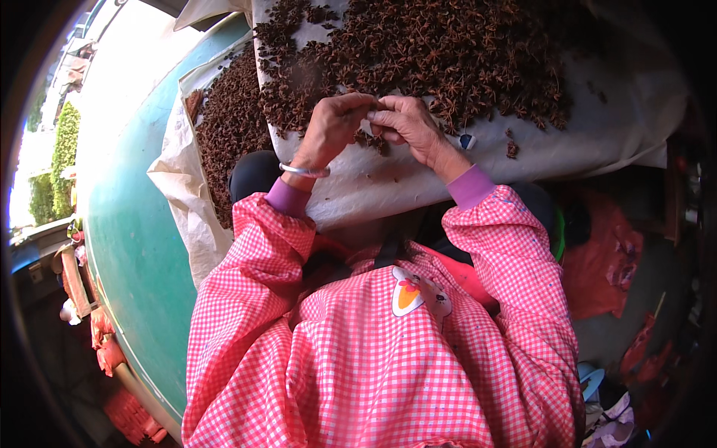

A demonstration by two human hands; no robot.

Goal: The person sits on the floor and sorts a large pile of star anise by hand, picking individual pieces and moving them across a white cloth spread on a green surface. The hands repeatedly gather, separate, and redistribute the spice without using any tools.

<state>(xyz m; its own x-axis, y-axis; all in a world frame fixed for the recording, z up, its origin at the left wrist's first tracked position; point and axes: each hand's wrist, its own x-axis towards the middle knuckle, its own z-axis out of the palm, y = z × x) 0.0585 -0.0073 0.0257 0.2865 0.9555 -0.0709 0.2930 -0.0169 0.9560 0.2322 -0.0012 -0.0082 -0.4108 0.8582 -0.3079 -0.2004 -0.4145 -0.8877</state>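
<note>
A wide heap of dried star anise [448,50] lies on a pale plastic sheet [381,187] before me. Over its near edge my left hand [336,126] and my right hand [406,123] meet at the fingertips. The fingers of both are bent and pinched together; whatever small piece may be between them is too small to make out. A silvery bangle [305,171] circles my left wrist. Some star anise lies just beneath the hands. Close to the right hand, on the sheet, is a small blue and white object [466,141].
Left of the sheet, a pale sack [182,196] holds a pile of smaller dark brown pieces [229,123]. Beyond it stretches a green surface [134,224]. Red plastic bags [106,341] hang at the far left, and a red sheet or bag [596,257] lies low at the right.
</note>
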